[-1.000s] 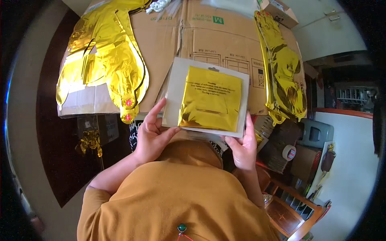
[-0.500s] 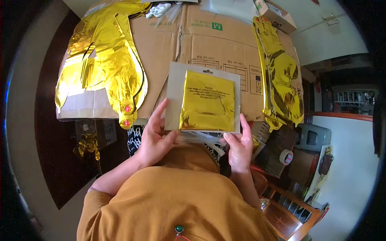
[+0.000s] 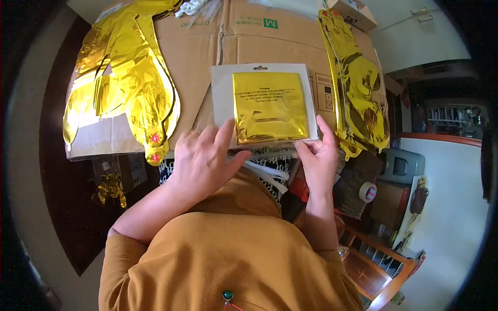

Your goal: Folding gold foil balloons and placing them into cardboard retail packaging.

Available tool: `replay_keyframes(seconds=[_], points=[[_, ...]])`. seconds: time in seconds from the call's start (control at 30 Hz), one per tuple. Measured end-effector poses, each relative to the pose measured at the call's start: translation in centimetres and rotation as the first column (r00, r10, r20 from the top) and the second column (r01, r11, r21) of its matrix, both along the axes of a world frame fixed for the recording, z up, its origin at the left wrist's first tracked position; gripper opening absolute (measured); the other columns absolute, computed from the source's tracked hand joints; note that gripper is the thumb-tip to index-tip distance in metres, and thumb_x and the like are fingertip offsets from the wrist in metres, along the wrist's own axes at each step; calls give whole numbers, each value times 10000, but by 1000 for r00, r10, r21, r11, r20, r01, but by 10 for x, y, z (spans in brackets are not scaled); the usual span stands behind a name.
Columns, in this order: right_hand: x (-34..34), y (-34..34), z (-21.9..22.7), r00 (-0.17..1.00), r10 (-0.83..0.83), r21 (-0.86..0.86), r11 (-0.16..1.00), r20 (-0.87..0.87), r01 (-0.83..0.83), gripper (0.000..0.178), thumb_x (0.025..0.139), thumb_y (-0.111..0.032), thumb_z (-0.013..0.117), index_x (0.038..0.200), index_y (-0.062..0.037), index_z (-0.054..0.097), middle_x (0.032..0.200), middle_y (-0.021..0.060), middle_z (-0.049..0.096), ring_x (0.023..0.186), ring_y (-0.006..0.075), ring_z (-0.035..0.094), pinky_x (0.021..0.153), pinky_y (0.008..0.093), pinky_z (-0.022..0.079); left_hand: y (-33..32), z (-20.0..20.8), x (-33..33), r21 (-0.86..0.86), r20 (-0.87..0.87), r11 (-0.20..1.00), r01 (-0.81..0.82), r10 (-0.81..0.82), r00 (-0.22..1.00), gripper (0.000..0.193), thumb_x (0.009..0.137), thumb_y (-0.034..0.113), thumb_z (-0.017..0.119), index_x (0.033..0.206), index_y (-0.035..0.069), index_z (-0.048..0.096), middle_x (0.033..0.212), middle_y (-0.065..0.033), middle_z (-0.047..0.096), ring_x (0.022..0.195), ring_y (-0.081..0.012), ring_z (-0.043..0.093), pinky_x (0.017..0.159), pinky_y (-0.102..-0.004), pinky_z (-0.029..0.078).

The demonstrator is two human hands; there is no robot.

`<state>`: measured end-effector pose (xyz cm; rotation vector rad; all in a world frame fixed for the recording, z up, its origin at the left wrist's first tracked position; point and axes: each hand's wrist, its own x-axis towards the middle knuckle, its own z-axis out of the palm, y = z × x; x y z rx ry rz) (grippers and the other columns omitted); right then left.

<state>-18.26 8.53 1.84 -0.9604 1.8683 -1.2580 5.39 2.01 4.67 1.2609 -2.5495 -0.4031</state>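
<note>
Over near part of cardboard (image 3: pixel 192 57), gold-foil packet (image 3: pixel 270 116), seemingly unopened; right hand (image 3: pixel 317 153) pinches near right corner, left hand (image 3: pixel 201 159), fingers spread, at near left corner, contact unclear. Left foil shape (image 3: pixel 127 78), right foil shape (image 3: pixel 358 78) lie unpacked; packet's foil not yet unfolded.

Likely home, edges dim: wooden chair (image 3: pixel 366 271), white cabinet (image 3: pixel 441 44), cardboard (image 3: pixel 259 47).

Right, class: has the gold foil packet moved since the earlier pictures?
Yes: the gold foil packet has moved up the picture, closer to the green square printed on the cardboard.
</note>
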Motion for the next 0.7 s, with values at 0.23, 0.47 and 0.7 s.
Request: replay_keyframes(seconds=[0.23, 0.47, 0.7], points=[[-3, 10, 21, 584, 250, 210, 968, -772, -136, 846, 802, -122, 780, 1525, -51, 347, 1455, 227, 463, 1311, 366, 479, 1084, 538, 377, -32, -31, -34, -215, -121, 875, 433, -464, 878, 836, 815, 368, 751, 1524, 131, 377, 1587, -185, 329, 1482, -398, 284, 1206, -538, 237], [-15, 15, -20, 271, 499, 374, 836, -823, -402, 914, 835, -269, 758, 1568, -58, 256, 1624, 198, 246, 1502, 398, 224, 1219, 555, 155, -43, -57, -26, -167, -62, 879, 446, -461, 885, 753, 848, 267, 719, 1510, 115, 396, 1573, -176, 354, 1469, -386, 315, 1204, -530, 245], [-39, 20, -20, 407, 433, 184, 833, -804, -522, 914, 826, -309, 780, 1555, -53, 291, 1617, 164, 280, 1482, 371, 284, 1215, 546, 196, -43, -53, -22, -149, -82, 870, 471, -485, 871, 647, 883, 205, 687, 1475, 100, 447, 1561, -180, 378, 1472, -386, 312, 1203, -531, 246]])
